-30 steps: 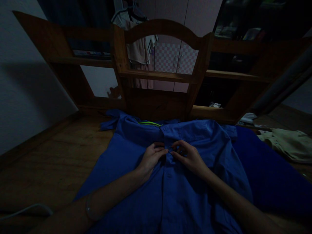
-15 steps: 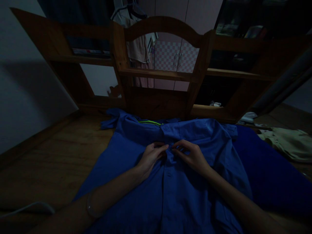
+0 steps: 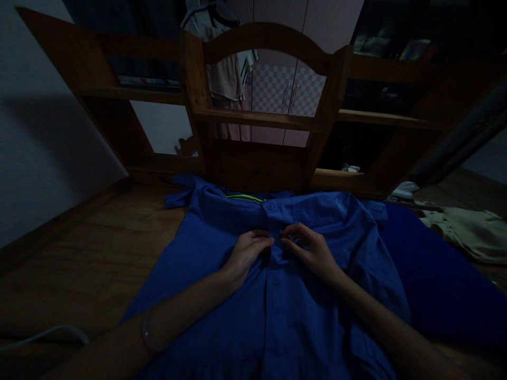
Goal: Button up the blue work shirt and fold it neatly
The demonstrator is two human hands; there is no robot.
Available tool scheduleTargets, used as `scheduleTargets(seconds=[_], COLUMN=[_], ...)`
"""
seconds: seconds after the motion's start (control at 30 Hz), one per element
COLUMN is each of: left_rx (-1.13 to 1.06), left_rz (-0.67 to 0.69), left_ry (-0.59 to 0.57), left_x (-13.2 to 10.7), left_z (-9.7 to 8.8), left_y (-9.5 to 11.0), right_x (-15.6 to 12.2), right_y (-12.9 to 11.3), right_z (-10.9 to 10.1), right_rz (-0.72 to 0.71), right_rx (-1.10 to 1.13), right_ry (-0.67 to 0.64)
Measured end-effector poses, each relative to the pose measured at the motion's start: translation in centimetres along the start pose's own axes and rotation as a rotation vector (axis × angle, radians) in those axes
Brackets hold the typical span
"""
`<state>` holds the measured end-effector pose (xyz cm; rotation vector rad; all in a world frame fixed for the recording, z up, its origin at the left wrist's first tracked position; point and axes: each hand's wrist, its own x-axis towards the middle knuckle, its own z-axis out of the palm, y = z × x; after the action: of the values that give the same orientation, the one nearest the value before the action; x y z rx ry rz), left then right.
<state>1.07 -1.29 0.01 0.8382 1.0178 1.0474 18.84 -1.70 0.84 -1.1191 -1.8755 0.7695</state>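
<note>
A blue button-up shirt (image 3: 214, 253) lies spread out in front of me, its buttoned front strip running down the middle. My left hand (image 3: 249, 252) pinches the edge of that strip between thumb and fingers. Just to its right, my right hand (image 3: 309, 247) is closed in a pinch on the fabric beside the same spot. The small button between my fingertips is mostly hidden. Higher on the strip, near the neck, another button (image 3: 270, 206) shows. A yellow-green stripe (image 3: 245, 198) lies inside the top opening. A clear bangle rings my left wrist.
A wooden headboard with shelves (image 3: 253, 120) rises behind the shirt. Dark blue cloth (image 3: 431, 279) lies to the right, with pale folded fabric (image 3: 467, 232) beyond it. Wooden boards (image 3: 91, 248) and a white cable (image 3: 59, 330) are at left. Clothes (image 3: 225, 74) hang behind the headboard.
Both hands stay at the same place on the shirt front. The right fingers have shifted very slightly; the shirt lies as before.
</note>
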Motion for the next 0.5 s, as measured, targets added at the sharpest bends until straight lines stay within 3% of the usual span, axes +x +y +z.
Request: scheduleTargets(seconds=[0.2, 0.3, 0.4, 0.5], left_rx=[0.355, 0.471, 0.433, 0.28], left_rz=[0.358, 0.449, 0.409, 0.187], left_ry=[0.001, -0.016, -0.02, -0.017], left_x=[-0.7, -1.3, -1.1, -0.3], left_z=[0.4, 0.7, 0.6, 0.2], left_y=[0.1, 0.3, 0.1, -0.2], right_x=[0.1, -0.1, -0.2, -0.2], right_y=[0.3, 0.0, -0.1, 0.2], right_z=[-0.1, -0.4, -0.5, -0.3], right_rz=[0.039, -0.002, -0.043, -0.103], right_rx=[-0.012, -0.066, -0.112, -0.173], right_ry=[-0.022, -0.054, -0.068, -0.068])
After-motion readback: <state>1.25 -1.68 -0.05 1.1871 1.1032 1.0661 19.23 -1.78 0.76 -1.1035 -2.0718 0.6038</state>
